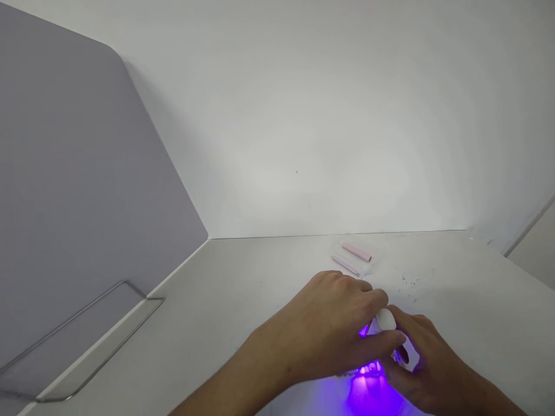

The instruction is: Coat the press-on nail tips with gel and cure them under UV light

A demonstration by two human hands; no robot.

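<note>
My left hand (pixel 333 323) curls over a small white lamp (pixel 385 320) that throws violet light (pixel 368 387) onto the white table (pixel 243 300). My right hand (pixel 427 364) grips the same lamp from the right, fingers wrapped round its body. Both hands are closed on it near the table's front edge. Whatever lies under the lamp is hidden by my fingers.
Two slim pink sticks, the thicker stick (pixel 356 252) and the thinner stick (pixel 345 265), lie in a clear wrapper just beyond my hands. A grey divider panel (pixel 78 202) on a clear foot (pixel 104 346) stands at the left. A white wall (pixel 329 115) rises behind the table.
</note>
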